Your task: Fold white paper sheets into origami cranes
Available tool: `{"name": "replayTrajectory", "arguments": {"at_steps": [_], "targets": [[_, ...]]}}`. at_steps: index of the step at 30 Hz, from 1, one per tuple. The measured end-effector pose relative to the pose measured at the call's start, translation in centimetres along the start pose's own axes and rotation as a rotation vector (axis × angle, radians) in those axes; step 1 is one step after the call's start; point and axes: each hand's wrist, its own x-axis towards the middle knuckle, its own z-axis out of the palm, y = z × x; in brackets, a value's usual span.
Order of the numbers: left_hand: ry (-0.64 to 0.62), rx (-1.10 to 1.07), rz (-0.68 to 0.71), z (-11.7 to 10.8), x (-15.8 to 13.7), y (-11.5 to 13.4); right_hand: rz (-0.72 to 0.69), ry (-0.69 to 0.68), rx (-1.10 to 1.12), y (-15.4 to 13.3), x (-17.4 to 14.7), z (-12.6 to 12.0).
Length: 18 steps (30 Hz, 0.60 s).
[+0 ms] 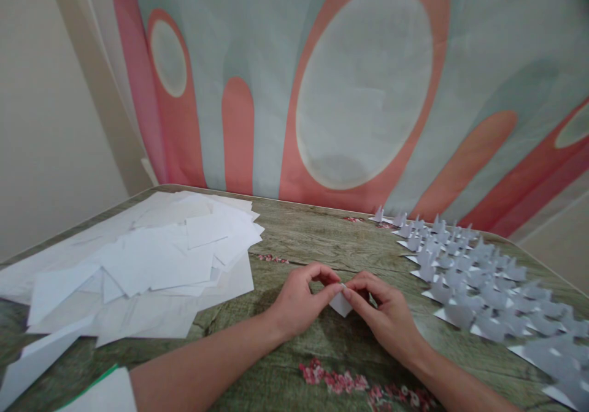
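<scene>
Between my two hands is a small folded piece of white paper (341,304), its pointed lower end hanging below the fingertips. My left hand (304,298) pinches its upper left side with thumb and forefinger. On the upper right side, my right hand (380,304) holds it the same way, the thumbtips almost meeting. The fingers cover the paper's top edge. Both hands are just above the wood-patterned tabletop (317,231), near its middle.
Loose white paper sheets (161,258) lie in a wide, overlapping pile on the left. Rows of small folded paper figures (460,277) stand along the right side. A green-edged white sheet (103,393) is at the lower left. Behind the table hangs a patterned backdrop (267,43).
</scene>
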Motion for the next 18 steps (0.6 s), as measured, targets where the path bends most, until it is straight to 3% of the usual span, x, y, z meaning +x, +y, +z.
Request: {"name": "replayTrajectory", "arguments": {"at_steps": [6,18], "targets": [[-0.09,-0.004,-0.029,0.29,0.1,-0.4,0.096,0.011,0.098,0.69,0.18,0.01],[-0.09,0.057,-0.011,0.54,-0.06,-0.71,0.112,-0.011,0.08,0.87,0.45,0.1]]}}
